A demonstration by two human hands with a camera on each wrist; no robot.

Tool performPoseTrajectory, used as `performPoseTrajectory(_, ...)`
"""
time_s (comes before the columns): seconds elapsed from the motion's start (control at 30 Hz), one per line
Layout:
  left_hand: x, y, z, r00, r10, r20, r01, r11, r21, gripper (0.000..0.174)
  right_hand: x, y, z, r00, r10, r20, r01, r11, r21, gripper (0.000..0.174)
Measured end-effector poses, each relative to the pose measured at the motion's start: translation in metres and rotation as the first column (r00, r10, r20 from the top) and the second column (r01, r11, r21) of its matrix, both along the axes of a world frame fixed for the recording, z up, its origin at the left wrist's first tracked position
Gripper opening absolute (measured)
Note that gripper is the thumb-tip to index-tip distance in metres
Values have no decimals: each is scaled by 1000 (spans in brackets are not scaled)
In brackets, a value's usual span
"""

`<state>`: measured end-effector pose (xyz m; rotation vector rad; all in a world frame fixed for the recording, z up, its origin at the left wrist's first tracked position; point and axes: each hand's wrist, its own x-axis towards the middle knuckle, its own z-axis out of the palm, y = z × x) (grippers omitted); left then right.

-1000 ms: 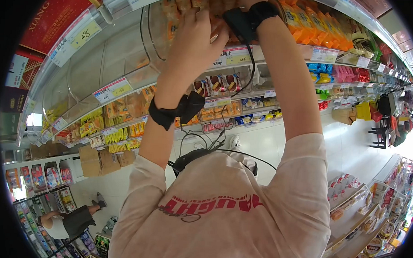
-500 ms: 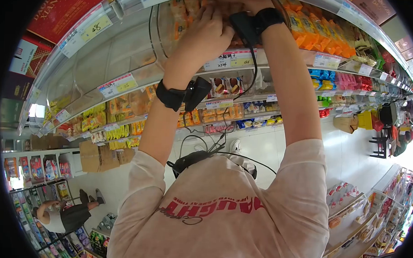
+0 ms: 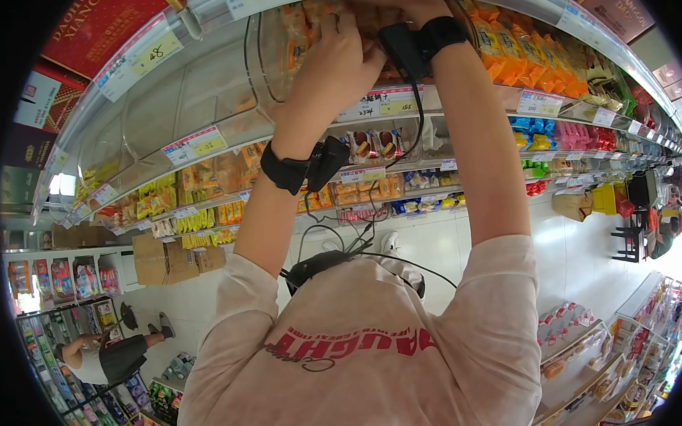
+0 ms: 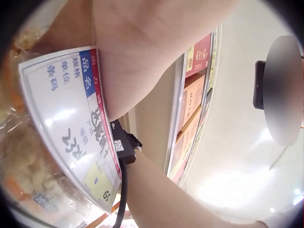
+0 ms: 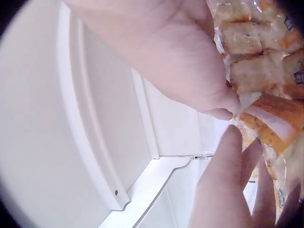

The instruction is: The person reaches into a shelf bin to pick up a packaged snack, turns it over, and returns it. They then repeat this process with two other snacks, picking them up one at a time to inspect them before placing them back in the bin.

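My left hand (image 3: 336, 64) reaches into a clear bin of snack packets (image 3: 299, 40) in clear and orange wrappers. In the right wrist view its fingers (image 5: 228, 175) are spread and fairly straight over the packets. My right hand (image 3: 418, 7) is in the same bin, partly hidden under the upper shelf edge. Its palm and a digit tip (image 5: 225, 113) show beside a packet with an orange band (image 5: 270, 118); the other fingers are hidden, so I cannot tell whether it grips that packet. Wrapped baked pieces (image 5: 242, 38) lie packed alongside.
A price label (image 4: 71, 118) fronts the bin close to my left wrist. An upper shelf edge (image 3: 396, 1) crosses above my hands. More orange packets (image 3: 515, 49) fill the bin on the right. A black cable (image 3: 419, 125) hangs from my right wrist camera. Another person (image 3: 102, 359) stands at lower left.
My left hand moved slightly right and down from a second ago, its fingers still among the packets. The right hand stays in the bin with little visible change. The view shifted slightly.
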<state>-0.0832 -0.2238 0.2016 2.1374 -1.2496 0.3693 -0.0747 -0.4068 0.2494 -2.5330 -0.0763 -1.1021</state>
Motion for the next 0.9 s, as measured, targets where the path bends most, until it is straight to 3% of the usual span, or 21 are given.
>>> performPoseTrajectory(0.13, 3, -3, -8, 996, 28, 83, -28, 1000, 3, 70, -3, 1, 0, 1000, -1, -10, 1, 1000, 10, 27)
performPoseTrajectory(0.33, -4, 1, 5, 996, 20, -84, -14, 997, 73, 72, -7, 4, 1, 1000, -4, -22, 4, 1000, 26, 27)
performPoseTrajectory(0.53, 6, -5, -17, 995, 42, 94, -41, 999, -5, 64, -10, 6, 2, 999, -8, -34, 9, 999, 40, 28)
performPoseTrajectory(0.9, 1, -4, -11, 998, 35, 42, -35, 999, 9, 65, -7, 12, 4, 998, -7, -58, 11, 998, 63, 28)
